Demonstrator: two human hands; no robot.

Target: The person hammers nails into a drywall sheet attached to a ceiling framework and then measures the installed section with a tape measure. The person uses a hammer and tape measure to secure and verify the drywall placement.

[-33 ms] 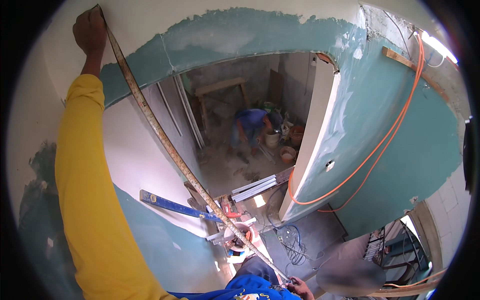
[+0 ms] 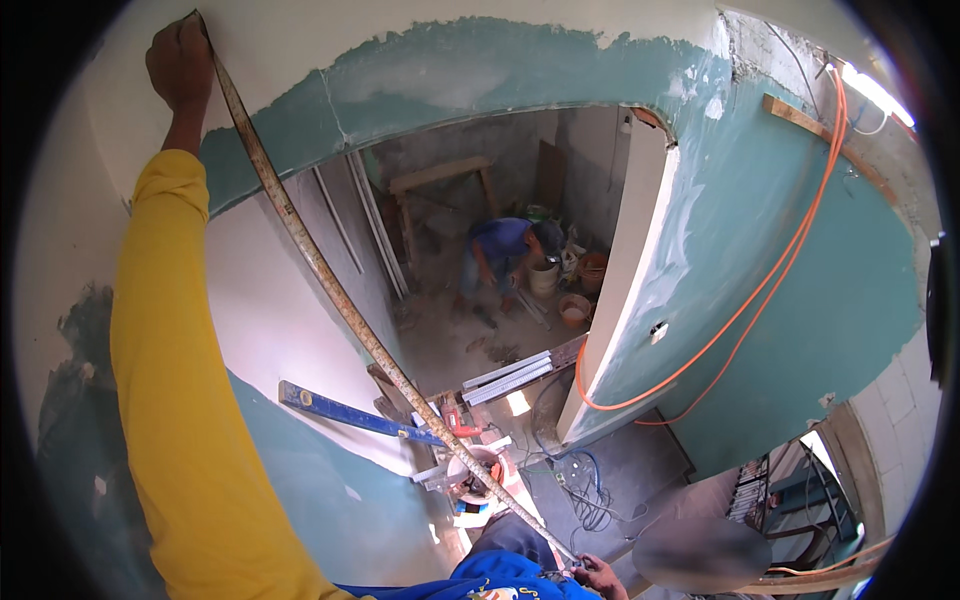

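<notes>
A long, worn tape measure blade (image 2: 330,280) runs slantwise across the view, from the upper left down to the lower middle. High against the wall, my left hand (image 2: 181,62) is closed on the blade's upper end, with the yellow-sleeved arm stretched up. Down by my waist, my right hand (image 2: 598,577) is closed around the tape's lower end; its case is mostly hidden by the fingers. Between the two hands the blade hangs free in front of a doorway opening and passes over a bucket (image 2: 470,462) holding tools.
A blue spirit level (image 2: 350,412) and a red power tool (image 2: 457,420) lie below. Through the opening, another person (image 2: 500,240) stoops among buckets. An orange hose (image 2: 800,240) hangs along the green wall (image 2: 740,220). Cables (image 2: 590,500) coil on the floor, and metal strips (image 2: 510,378) lie at the threshold.
</notes>
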